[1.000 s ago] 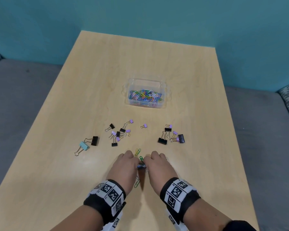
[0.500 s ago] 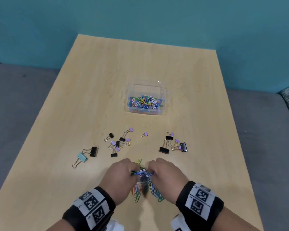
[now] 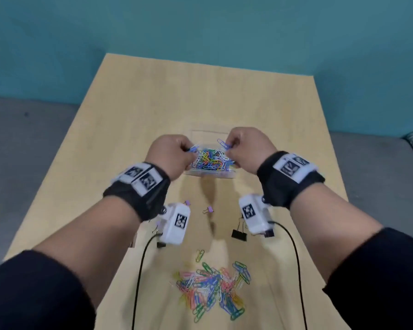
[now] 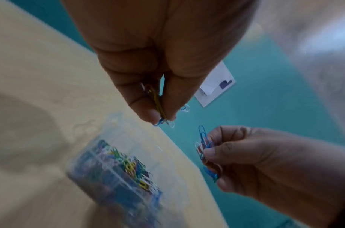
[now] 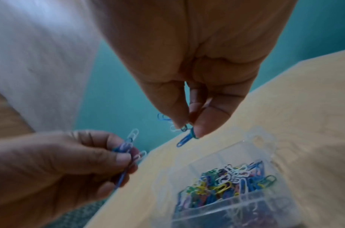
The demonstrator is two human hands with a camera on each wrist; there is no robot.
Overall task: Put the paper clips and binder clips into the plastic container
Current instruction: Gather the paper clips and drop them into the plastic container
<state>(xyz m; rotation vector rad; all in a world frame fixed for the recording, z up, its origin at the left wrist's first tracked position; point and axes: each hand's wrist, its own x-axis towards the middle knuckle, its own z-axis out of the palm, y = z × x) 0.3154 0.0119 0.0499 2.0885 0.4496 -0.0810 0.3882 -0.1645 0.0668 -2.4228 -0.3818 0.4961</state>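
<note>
Both hands have gone from the near pile up to the plastic container (image 3: 210,173), each carrying off a few clips. Behind them a heap of coloured paper clips (image 3: 212,291) lies on the near part of the worktop (image 3: 134,110), exposed. Between that heap and the container, binder clips are scattered: a black one (image 3: 239,234) near the right wrist, a small purple one (image 3: 209,209) in the middle, others half hidden under the white wrist cameras and their black cables. Nothing lies between the hands and the open container, which stands at mid-worktop, already well stocked with paper clips.

Pale wood makes up the worktop; a teal wall stands at the far side and grey upholstery flanks it left and right.

Left hand (image 3: 171,157): its grip is closed, thumb and fingertips pinching a small bunch of paper clips over the container's left edge. Right hand (image 3: 247,150): likewise closed in a pinch on several blue and white clips over the right edge.
</note>
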